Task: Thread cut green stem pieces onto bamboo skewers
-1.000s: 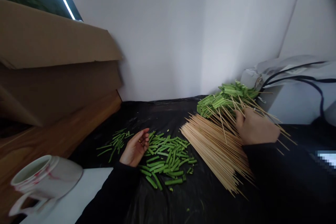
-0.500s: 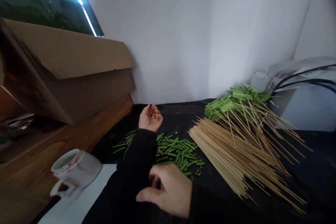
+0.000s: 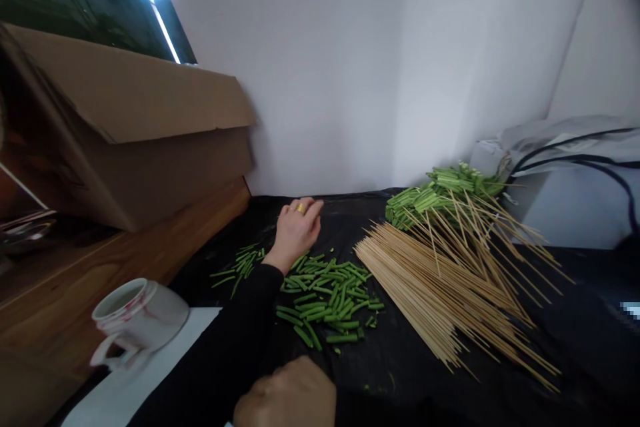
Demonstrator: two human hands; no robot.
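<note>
At far left a cardboard box [image 3: 165, 177] sits on a wooden surface [image 3: 65, 310], its flap [image 3: 150, 90] hanging outward; its contents are hidden. Nearer, a pale mug [image 3: 160, 313] with red streaks rests on a white sheet [image 3: 125, 390], handle toward the viewer; its pale inner wall shows but its bottom does not. A small scatter of green stalk pieces [image 3: 245, 263] lies on the black-covered tabletop [image 3: 345, 227].

The left hand [image 3: 299, 230] reaches forward past the main heap of cut stalks [image 3: 325, 300], back up, fingers bent, a ring showing; whether its grip holds anything cannot be told. Closest to the viewer, the right hand [image 3: 290, 393] is blurred and curled, its fingers hidden, so its grip cannot be read either.

To the right, thin wooden sticks [image 3: 440, 287] fan out, some reaching a packed green bundle [image 3: 430, 197]. Beside it stands a white box [image 3: 555, 207] under plastic and black straps, contents unseen.
</note>
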